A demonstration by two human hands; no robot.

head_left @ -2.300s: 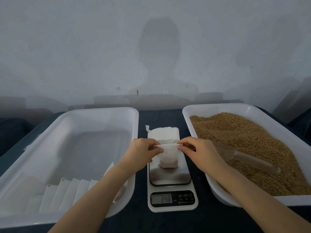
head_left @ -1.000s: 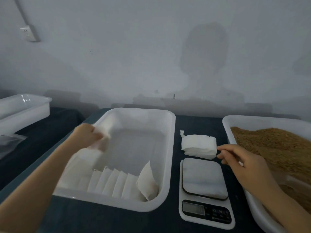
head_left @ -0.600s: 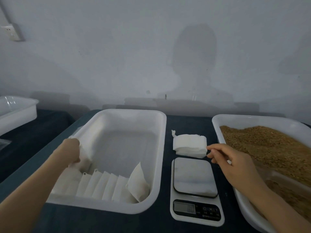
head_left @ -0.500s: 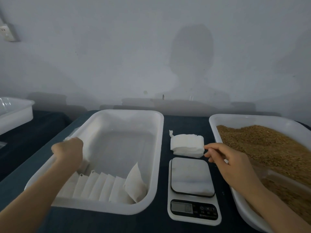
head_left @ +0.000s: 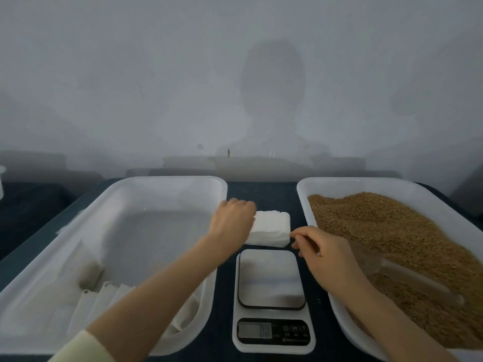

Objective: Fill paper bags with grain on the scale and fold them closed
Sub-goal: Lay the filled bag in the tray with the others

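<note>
Left hand [head_left: 231,224] arrived, fingers [head_left: 247,208] touching bags [head_left: 271,228]

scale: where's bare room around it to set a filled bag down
Free: the scale platform, and the left tray floor between its far wall and the bags at its near end. Crowded: behind the scale, where left hand and right hand meet the bag stack; the grain tray is full.
</note>
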